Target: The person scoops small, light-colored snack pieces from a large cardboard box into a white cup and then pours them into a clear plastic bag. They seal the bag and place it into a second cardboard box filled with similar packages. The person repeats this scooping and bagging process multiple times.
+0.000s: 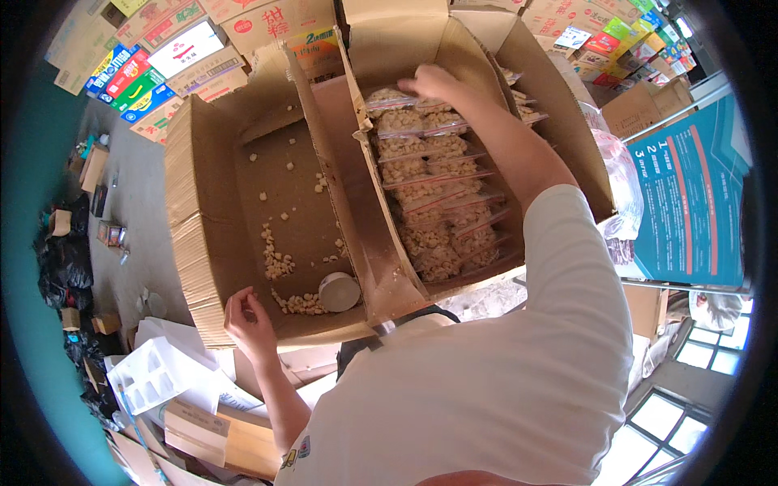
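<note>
My right hand [433, 83] reaches over the far end of a cardboard box [395, 42] full of clear zip bags [425, 164]. Small pale puffed pieces fill these bags, which stand packed in two columns. My fingers are bent just by the farthest bags; whether they grip one is unclear. My left hand [250, 322], loosely curled with nothing visible in it, hangs at the near left corner of a second cardboard box [200, 200]. Loose puffed pieces [278, 265] are scattered on that box's floor. A round white tub [339, 292] lies in its near right corner.
A third cardboard box [562, 140] with more bags adjoins on the right. Stacked printed cartons [273, 24] stand behind. A teal board with writing [687, 194] is at the right. Cardboard [194, 428] and black plastic bags [70, 261] lie on the left.
</note>
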